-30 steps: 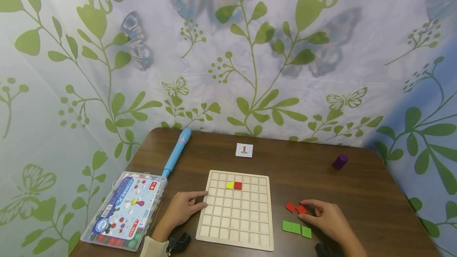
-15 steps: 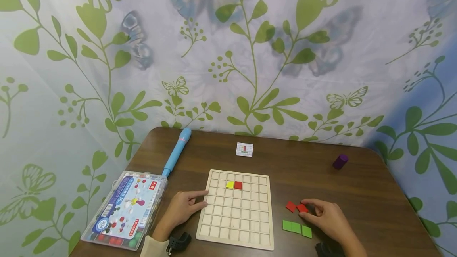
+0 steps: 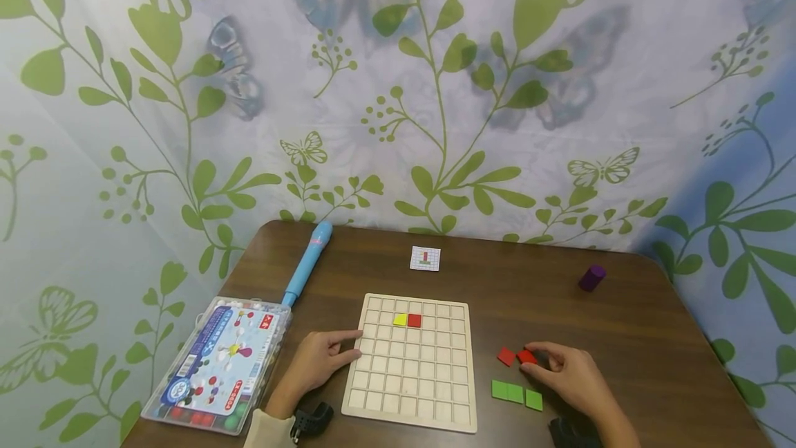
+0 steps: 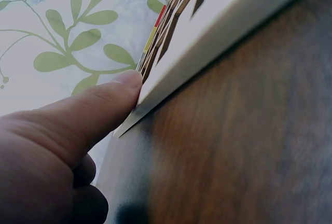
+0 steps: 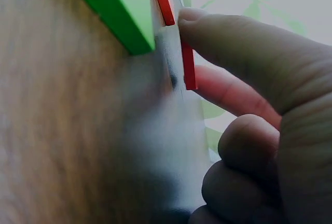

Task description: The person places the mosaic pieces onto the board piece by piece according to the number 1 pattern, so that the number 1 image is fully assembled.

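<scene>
My right hand (image 3: 572,375) pinches a square red tile (image 5: 189,66) between thumb and index finger; in the right wrist view it is tilted just off the table. Beside it lies another red tile (image 3: 506,356), with several green tiles (image 3: 507,390) in a row nearer me. My left hand (image 3: 317,365) touches the left edge of a wooden grid board (image 3: 410,386) with thumb and index fingertips, both fairly straight. On the board, a yellow tile (image 3: 400,319) with a cut corner sits directly left of a red tile (image 3: 414,321) in the second row from the far edge.
Behind the board lies a small card (image 3: 425,258) printed with a coloured grid pattern. A clear plastic case (image 3: 218,365) of coloured balls stands at the left, with a light blue stick (image 3: 307,265) behind it. A purple cylinder (image 3: 592,278) is at the far right.
My right fingers have tilted the red tile up and shifted it slightly right, apart from the other loose red tile. The left hand stays at the board's edge.
</scene>
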The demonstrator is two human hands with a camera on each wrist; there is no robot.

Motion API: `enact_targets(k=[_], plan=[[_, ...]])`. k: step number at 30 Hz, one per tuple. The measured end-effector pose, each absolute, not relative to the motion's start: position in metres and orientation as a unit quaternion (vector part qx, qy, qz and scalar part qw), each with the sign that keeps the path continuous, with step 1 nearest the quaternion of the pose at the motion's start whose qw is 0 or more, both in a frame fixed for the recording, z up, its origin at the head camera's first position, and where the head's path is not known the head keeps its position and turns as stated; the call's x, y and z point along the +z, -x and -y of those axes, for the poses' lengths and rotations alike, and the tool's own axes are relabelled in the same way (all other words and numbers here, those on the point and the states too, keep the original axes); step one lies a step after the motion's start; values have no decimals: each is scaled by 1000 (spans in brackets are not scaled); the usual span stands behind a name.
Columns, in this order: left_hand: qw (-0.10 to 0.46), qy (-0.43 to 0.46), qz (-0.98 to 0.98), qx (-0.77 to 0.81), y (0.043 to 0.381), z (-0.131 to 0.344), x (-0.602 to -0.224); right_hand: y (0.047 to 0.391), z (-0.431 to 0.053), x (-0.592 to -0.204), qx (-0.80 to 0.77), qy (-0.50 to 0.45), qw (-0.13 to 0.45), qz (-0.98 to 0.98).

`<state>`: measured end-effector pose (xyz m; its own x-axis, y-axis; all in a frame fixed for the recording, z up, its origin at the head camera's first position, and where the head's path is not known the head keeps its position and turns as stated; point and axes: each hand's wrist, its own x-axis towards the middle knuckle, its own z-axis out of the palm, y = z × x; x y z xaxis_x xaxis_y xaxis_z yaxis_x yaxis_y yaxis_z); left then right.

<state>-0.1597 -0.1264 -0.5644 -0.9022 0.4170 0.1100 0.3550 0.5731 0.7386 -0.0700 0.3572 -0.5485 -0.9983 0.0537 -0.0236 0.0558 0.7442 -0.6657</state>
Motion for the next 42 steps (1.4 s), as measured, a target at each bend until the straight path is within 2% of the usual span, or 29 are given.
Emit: enact_targets(k=[12, 29, 42], plan=[[33, -220, -885, 409, 160, 127, -566, 76, -343, -536, -345, 3, -81, -935], [38, -214, -889, 403, 158, 128, -563, 103, -286, -527, -393, 26, -93, -914], [37, -219, -888, 402, 160, 127, -564, 131, -228, -519, -423, -67, -71, -901]])
